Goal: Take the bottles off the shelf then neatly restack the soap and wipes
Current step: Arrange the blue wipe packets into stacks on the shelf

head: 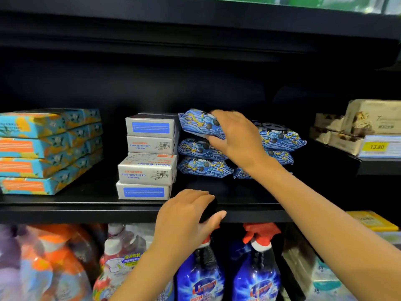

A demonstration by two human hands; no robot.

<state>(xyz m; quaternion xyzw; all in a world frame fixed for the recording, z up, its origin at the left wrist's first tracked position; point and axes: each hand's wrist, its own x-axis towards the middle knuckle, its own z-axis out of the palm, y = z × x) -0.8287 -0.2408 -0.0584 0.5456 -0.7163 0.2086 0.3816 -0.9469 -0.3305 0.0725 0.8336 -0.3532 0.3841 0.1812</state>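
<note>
On the black shelf (86,205) stands a stack of several grey goat soap boxes (149,157), slightly out of line. Right of it lie two piles of blue patterned wipes packs: a left pile (199,148) and a right pile (280,144). My right hand (236,135) grips the top pack (195,121) of the left pile, fingers curled over its right end. My left hand (186,213) sits at the shelf's front edge, fingers curled around a small black object (209,208). What that object is cannot be told.
Several teal and orange flat boxes (47,148) are stacked at the left. Beige cartons (355,127) and a yellow price tag (376,146) sit at the right. On the lower shelf stand blue spray bottles (253,276) with red triggers and orange refill pouches (50,263).
</note>
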